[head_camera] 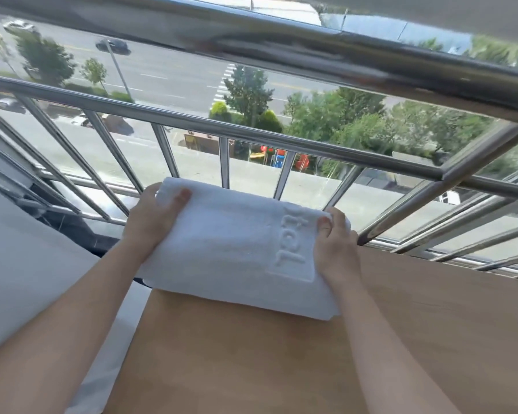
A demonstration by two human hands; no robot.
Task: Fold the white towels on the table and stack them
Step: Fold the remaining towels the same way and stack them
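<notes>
Folded white towel (237,249) sits at the far left corner of the wooden table (401,339), its left end overhanging the table edge. Left hand (153,216) grasps the towel's left end, thumb on top. Right hand (334,246) grasps the right end, thumb on top, beside the embossed lettering (287,249). Metal railing (251,132) just past the table's far edge, behind the towel.

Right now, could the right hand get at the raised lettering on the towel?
Probably yes. The right hand grips the towel right beside the lettering, which nothing covers; it would need to loosen its grip while the left hand holds the other end.
</notes>
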